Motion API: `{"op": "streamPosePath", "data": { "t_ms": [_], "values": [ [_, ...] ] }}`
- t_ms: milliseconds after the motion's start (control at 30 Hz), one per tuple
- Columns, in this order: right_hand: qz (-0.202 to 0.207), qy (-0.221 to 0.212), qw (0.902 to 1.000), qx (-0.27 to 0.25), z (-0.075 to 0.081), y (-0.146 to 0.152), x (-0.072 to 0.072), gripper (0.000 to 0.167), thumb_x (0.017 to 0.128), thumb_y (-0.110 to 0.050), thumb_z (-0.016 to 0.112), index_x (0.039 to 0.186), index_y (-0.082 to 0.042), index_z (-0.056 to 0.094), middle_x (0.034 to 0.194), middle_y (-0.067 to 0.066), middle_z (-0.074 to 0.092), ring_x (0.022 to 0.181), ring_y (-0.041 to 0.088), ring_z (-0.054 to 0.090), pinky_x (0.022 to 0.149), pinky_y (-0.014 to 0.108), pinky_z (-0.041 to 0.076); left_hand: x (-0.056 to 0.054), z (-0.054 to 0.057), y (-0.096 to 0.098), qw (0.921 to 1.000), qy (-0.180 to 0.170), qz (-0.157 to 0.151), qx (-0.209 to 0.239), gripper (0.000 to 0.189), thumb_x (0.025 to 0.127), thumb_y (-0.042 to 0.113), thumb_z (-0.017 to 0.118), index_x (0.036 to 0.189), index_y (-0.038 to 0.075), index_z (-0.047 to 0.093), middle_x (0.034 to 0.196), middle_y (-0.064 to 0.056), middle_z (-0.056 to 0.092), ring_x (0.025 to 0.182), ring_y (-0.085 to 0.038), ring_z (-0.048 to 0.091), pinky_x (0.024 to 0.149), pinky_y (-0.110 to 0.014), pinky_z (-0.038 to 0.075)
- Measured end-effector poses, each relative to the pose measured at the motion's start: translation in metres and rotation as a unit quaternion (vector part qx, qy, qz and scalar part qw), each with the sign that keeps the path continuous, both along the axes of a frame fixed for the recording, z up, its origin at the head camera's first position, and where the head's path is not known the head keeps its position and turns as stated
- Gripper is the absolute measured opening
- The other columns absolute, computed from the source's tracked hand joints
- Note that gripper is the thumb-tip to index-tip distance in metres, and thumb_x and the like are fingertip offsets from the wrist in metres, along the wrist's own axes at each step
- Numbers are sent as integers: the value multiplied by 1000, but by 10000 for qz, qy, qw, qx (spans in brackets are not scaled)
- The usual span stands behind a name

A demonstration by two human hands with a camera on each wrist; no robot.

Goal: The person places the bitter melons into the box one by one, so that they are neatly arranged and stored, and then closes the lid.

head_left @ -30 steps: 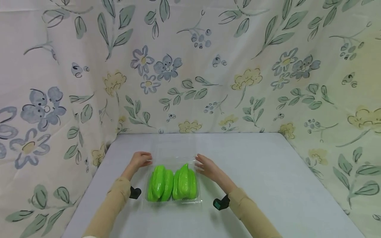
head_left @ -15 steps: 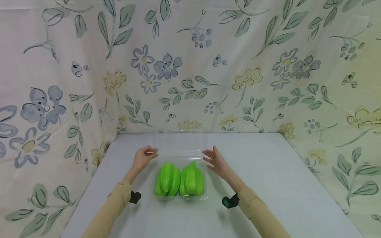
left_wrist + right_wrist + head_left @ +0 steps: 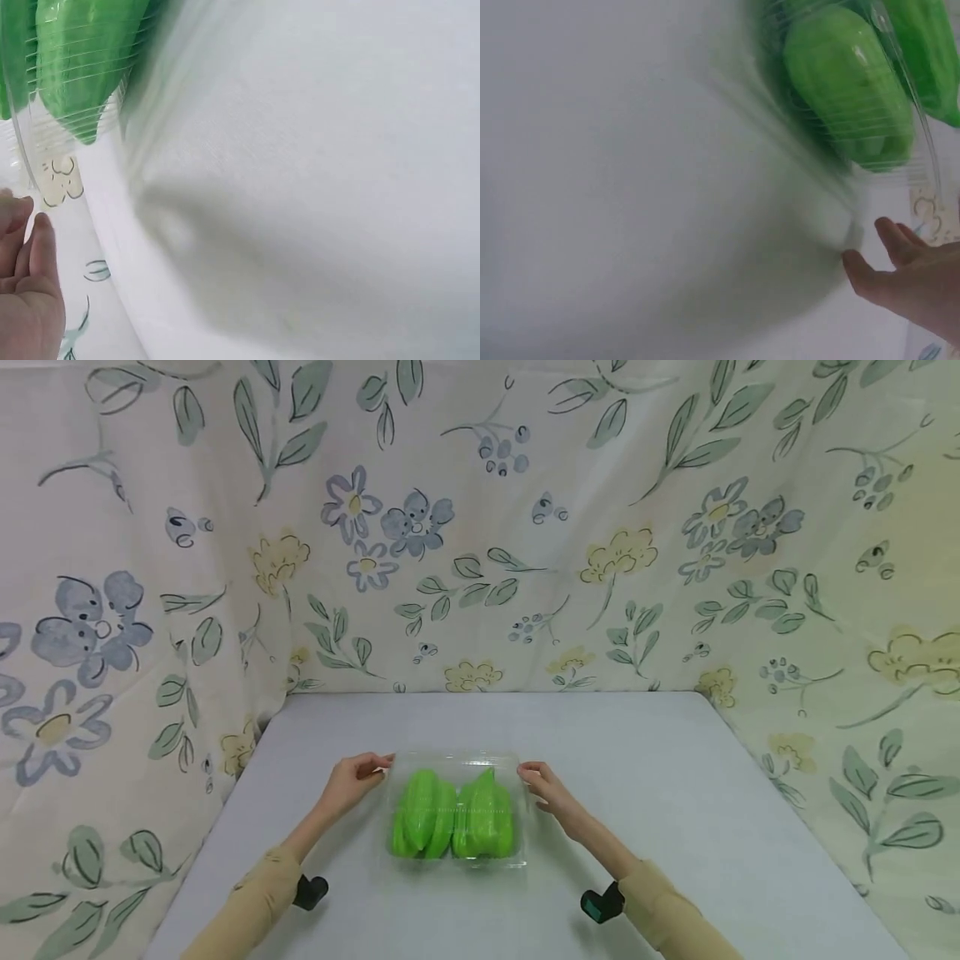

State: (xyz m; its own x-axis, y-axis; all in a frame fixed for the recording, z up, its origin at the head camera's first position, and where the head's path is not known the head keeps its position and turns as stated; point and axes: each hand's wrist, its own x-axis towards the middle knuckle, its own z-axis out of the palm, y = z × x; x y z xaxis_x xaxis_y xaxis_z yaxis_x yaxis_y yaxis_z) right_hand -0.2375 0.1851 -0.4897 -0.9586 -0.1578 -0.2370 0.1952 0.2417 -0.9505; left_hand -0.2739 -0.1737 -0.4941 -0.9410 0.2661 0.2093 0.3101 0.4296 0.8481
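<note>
A clear plastic clamshell box [image 3: 456, 863] holds several bright green, ridged vegetables [image 3: 483, 818]. Its transparent lid overlaps them in the head view. At the box's back left corner, my left hand [image 3: 354, 785] pinches the lid's edge; the left wrist view shows thumb and fingers [image 3: 26, 277] right at the end of the clear rim. Across from it, my right hand [image 3: 558, 797] pinches the back right corner, its lower fingers loose and spread. The right wrist view cuts off the pinching fingertips, while lower fingers [image 3: 900, 262] show beside the box.
The box stands on a white table [image 3: 675, 810]. A floral cloth [image 3: 480, 527] hangs behind and along both sides of it. Each wrist wears a dark camera mount, such as the right one [image 3: 602, 903].
The lid, first laid back behind the box, has swung up and forward over the green vegetables. Both hands have come toward the front with it, and the box has shifted slightly right.
</note>
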Motion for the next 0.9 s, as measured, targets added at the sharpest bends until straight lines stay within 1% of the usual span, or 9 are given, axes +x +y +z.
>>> {"op": "streamPosePath", "data": {
  "t_ms": [100,200,267,433,500,533,600,700,900],
  "values": [
    [75,103,9998,136,-6,-1,7,58,90,-40,57,136,-10,37,145,22,39,134,43,35,105,62,28,11,2,-9,9986,-227,-482,-60,29,91,-4,55,120,-7,59,129,-27,56,120,-43,52,93,-39,49],
    [207,289,9991,231,-11,-2,13,65,85,-34,65,138,-12,33,144,26,38,131,43,39,103,61,31,22,7,-19,9858,-1289,-1027,321,46,96,8,51,137,-10,40,141,-30,42,127,-43,45,97,-37,48],
    [234,398,9987,237,-13,-3,16,69,83,-31,68,139,-13,32,143,28,38,129,44,42,103,61,32,29,12,-27,9579,-2367,-1483,671,57,99,16,47,143,-12,26,146,-32,33,128,-41,45,98,-37,47],
    [96,672,9972,327,-13,-7,23,71,82,-31,69,141,-12,33,139,27,44,123,41,48,98,57,41,45,19,-38,8471,-4470,-2803,637,58,101,22,43,140,-17,26,135,-29,49,110,-27,62,90,-32,52],
    [35,745,9963,423,-12,-7,25,69,83,-31,69,141,-12,35,138,25,47,121,40,51,96,55,44,50,19,-35,8208,-4727,-3174,460,50,101,22,44,132,-17,40,121,-20,62,98,-20,68,81,-26,54],
    [-8,762,9960,459,-12,-7,27,69,83,-31,69,140,-13,36,137,24,48,119,38,52,95,53,45,53,18,-32,8162,-4762,-3245,430,45,100,21,45,126,-15,48,113,-15,67,93,-17,69,77,-23,54],
    [-125,835,9948,573,-12,-7,28,67,83,-31,69,140,-13,37,134,23,51,116,37,55,92,51,47,56,17,-25,8198,-4726,-3208,412,35,100,20,46,111,-9,61,97,-6,72,82,-9,69,68,-16,52],
    [-331,954,9916,812,-11,-5,26,67,84,-31,69,140,-11,38,131,22,55,112,36,58,90,50,49,55,14,-15,8460,-4517,-2773,572,28,98,20,49,96,-2,66,83,2,71,73,-4,67,62,-13,50],
    [-948,852,9872,959,-8,6,7,70,90,-45,59,141,-5,35,129,23,55,114,36,57,93,47,48,41,6,8,8848,-4153,-1861,999,36,97,21,50,107,-12,60,84,0,71,76,-7,68,64,-16,50]
  ]
}}
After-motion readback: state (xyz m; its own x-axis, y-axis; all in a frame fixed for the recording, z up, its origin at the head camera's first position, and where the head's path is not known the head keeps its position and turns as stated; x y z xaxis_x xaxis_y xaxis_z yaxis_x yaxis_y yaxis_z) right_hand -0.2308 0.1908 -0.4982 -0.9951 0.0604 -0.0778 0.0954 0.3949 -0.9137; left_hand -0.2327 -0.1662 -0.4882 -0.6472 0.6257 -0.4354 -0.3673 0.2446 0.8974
